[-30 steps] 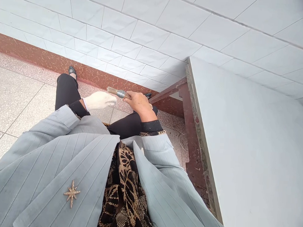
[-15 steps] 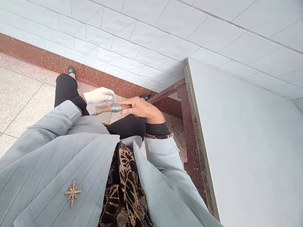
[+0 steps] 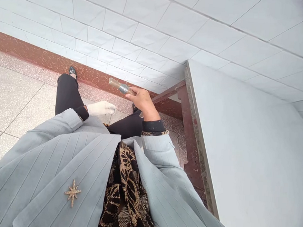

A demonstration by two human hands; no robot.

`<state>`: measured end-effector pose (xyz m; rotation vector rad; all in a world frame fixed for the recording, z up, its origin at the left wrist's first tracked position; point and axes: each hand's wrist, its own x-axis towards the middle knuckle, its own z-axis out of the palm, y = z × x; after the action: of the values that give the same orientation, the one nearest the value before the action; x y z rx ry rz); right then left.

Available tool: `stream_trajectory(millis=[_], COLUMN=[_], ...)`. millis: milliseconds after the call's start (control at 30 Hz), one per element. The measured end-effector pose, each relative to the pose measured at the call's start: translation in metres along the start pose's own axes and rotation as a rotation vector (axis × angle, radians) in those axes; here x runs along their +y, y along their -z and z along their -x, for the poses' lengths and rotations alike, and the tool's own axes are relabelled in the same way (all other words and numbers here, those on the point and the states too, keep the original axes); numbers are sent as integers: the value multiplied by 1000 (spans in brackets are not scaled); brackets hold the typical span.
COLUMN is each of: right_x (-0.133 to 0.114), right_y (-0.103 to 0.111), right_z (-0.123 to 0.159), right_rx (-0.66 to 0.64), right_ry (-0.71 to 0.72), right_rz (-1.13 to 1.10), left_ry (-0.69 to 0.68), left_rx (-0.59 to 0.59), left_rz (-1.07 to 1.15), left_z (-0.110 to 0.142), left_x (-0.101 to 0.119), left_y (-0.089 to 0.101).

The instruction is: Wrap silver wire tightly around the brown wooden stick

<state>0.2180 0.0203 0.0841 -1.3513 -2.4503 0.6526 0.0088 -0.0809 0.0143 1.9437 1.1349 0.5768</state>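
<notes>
My right hand (image 3: 141, 100) is bare and closed around a short brown stick-like tool (image 3: 119, 86) with silver wire wound round its middle; the tool points up and to the left, over my knees. My left hand (image 3: 101, 108) wears a white glove and hovers just below and left of the tool, its fingers held together and pointing right, with nothing visible in them. Both hands are above my black trousers (image 3: 66, 95), and my grey pinstriped jacket (image 3: 67, 170) fills the foreground.
A white-topped table (image 3: 255, 152) with a worn reddish-brown frame (image 3: 191, 144) stands close on my right. Ahead is a white tiled wall (image 3: 152, 27) with a brown skirting (image 3: 41, 59). Speckled floor tiles (image 3: 12, 100) stretch to the left. My black shoe (image 3: 71, 71) touches the skirting.
My right hand has lifted the tool up and away from my lap, tilting its tip upward. The gloved left hand dropped lower and apart from the tool.
</notes>
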Motion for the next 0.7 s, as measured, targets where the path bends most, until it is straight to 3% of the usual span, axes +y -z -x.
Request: stream_trajectory(millis=[233, 400, 500, 600, 700], right_x=[-9, -17, -14, -7, -3], right_y=[-14, -11, -5, 2, 9], right_z=[2, 7, 8, 9, 11], right_rx=[-116, -342, -510, -670, -677], right_ry=[-53, -6, 60, 196, 275], right_rz=[436, 510, 426, 165, -135], left_ry=[-26, -6, -8, 13, 29], left_rx=[90, 130, 177, 201, 201], left_rz=[-93, -100, -56, 69, 252], left_z=[1, -3, -5, -8, -12], left_x=[9, 10, 10, 7, 0], left_y=[16, 30, 36, 39, 35])
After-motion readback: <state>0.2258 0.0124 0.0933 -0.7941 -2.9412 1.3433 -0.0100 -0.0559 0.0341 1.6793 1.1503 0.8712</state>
